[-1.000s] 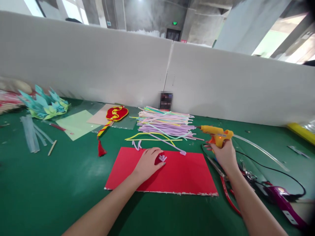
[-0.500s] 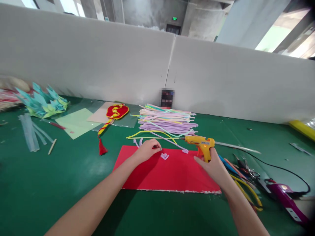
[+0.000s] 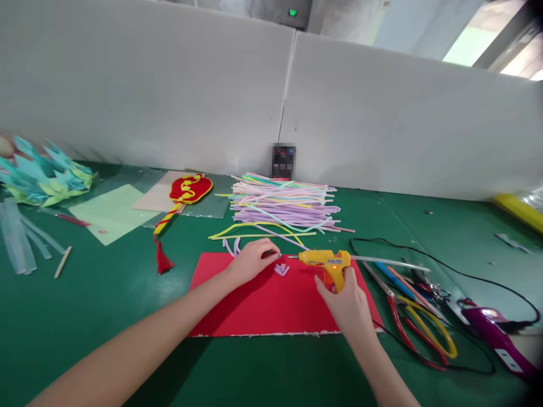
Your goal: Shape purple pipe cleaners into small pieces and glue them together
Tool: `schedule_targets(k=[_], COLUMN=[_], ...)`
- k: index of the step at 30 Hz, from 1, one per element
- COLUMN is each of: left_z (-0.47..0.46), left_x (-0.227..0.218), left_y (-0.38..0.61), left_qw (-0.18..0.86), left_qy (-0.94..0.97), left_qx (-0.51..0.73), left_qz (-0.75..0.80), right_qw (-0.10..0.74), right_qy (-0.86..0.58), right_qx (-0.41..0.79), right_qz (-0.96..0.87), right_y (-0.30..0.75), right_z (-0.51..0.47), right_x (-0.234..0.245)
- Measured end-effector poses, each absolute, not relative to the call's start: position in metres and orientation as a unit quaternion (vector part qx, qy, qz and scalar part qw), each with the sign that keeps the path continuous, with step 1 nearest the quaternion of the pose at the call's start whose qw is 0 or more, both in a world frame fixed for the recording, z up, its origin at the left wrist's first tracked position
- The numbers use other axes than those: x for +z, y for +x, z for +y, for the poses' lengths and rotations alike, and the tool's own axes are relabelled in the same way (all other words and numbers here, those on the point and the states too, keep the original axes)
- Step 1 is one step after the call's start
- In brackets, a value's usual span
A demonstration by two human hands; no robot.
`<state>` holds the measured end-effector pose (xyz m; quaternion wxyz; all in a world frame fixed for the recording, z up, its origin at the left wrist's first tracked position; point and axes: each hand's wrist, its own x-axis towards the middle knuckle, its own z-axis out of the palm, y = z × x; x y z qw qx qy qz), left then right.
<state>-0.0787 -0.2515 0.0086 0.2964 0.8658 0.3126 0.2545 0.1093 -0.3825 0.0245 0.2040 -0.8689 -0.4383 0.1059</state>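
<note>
My right hand [image 3: 348,298] is wrapped round the handle of a yellow hot glue gun [image 3: 324,259], a clear glue stick [image 3: 394,262] jutting from its back. The nozzle points left, close to the fingertips of my left hand [image 3: 253,261]. Those fingers are pinched together; what they hold is too small to make out. Just below them a small folded lilac pipe cleaner piece [image 3: 281,270] lies on a red board [image 3: 250,314]. Curled lilac pieces [image 3: 231,246] sit behind my left hand, at the board's far edge.
A pile of pastel pipe cleaners [image 3: 284,206] lies behind the board. To the right are red-and-yellow-handled pliers [image 3: 399,308], a purple tool [image 3: 494,333] and a black cord [image 3: 458,270]. A red tasselled fan ornament [image 3: 190,189] and turquoise paper-like flowers [image 3: 46,175] are on the left.
My right hand has brought the glue gun left and nearer, its nozzle now by my left fingertips. The pliers show more fully. The view has shifted slightly; my left hand stays pinched.
</note>
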Motion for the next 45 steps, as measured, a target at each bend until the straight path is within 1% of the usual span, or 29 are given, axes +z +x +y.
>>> schedule_targets(k=[4,7,18,31,38,45], left_z=[-0.249,-0.247,-0.247,-0.248,-0.247,-0.248], left_x=[0.006,0.006,0.008,0.009,0.009,0.01], left_y=[-0.081,-0.081,-0.081,-0.081,-0.081,-0.08], left_qw=[0.332,0.346,0.347,0.348,0.349,0.351], left_qy=[0.84,0.831,0.835,0.839,0.84,0.84], left_qx=[0.259,0.249,0.241,0.233,0.228,0.221], left_qz=[0.341,0.356,0.353,0.347,0.348,0.349], right_qw=[0.181,0.177,0.185,0.184,0.173,0.184], right_qy=[-0.869,-0.859,-0.857,-0.861,-0.865,-0.857], right_qx=[0.05,0.032,-0.006,0.045,0.043,0.048], right_qz=[-0.457,-0.48,-0.481,-0.471,-0.47,-0.479], right_y=[0.109,0.11,0.11,0.11,0.111,0.111], right_z=[-0.384,-0.385,-0.387,-0.386,-0.386,-0.388], right_x=[0.018,0.014,0.007,0.013,0.012,0.014])
